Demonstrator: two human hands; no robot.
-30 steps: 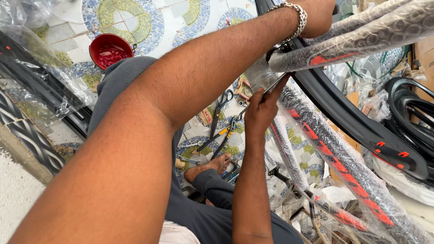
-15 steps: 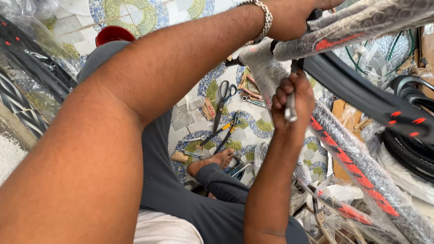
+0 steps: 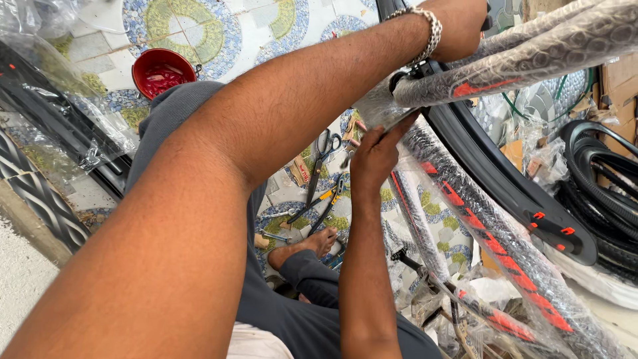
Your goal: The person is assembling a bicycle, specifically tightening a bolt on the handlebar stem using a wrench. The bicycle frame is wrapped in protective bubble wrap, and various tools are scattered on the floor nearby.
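My left arm crosses the view from lower left to upper right, a metal bracelet point(image 3: 430, 30) on the wrist. My left hand point(image 3: 458, 26) is closed around a bubble-wrapped bicycle frame tube point(image 3: 531, 56) with red markings, at the top edge. My right hand point(image 3: 375, 156) reaches up from below. Its fingertips pinch the clear plastic wrap point(image 3: 382, 110) where that tube meets a second wrapped tube point(image 3: 492, 246) running down to the right. Whether a tool is in the right hand is hidden.
Scissors point(image 3: 322, 149) and pliers point(image 3: 332, 199) lie on the mosaic floor near my bare foot point(image 3: 319, 242). A red bowl point(image 3: 163, 70) sits behind my knee. A black mudguard point(image 3: 505, 193) and tyres point(image 3: 598, 186) fill the right; wrapped tyres point(image 3: 40, 133) lie left.
My right hand lifted toward the tube joint with a small metal piece showing in it, then shifted left and down onto the plastic wrap. My left hand has kept its grip.
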